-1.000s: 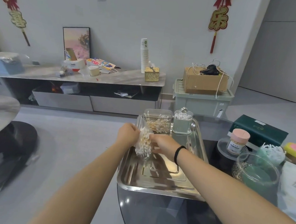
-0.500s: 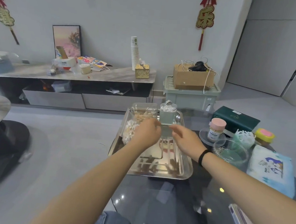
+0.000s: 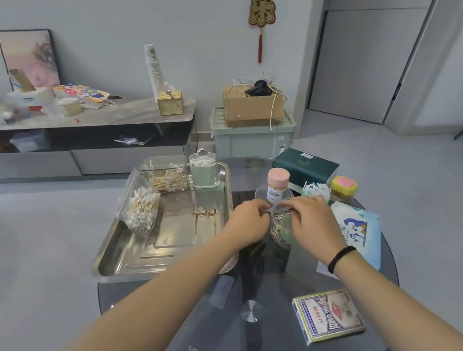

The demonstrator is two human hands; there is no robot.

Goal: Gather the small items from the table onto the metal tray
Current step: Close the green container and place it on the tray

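Nearest to us on the dark glass desk (image 3: pixel 277 349) lies a pack of playing cards (image 3: pixel 328 317), flat and well apart from everything else. Moving up, both our hands meet at a clear glass bowl of paper clips (image 3: pixel 280 229): our left hand (image 3: pixel 249 224) has its grip curled in against the bowl's near-left rim, and our right hand (image 3: pixel 315 225) arches over the right side, fingers bent down onto the rim, a black band on that wrist. Whether either grip is truly clamped on the glass we cannot tell. The bowl sits on the desk just right of the metal tray (image 3: pixel 129 264), not on it. On the tray's left side leans a clear bag of cotton swabs (image 3: pixel 141 208); at its far end stand a clear box of swabs (image 3: pixel 166 174) and a pale green holder (image 3: pixel 203 172) side by side. Beyond the bowl we have a pink-capped jar (image 3: pixel 277 184), and farther still a dark green box (image 3: pixel 305 166) and a yellow tub (image 3: pixel 343 187).
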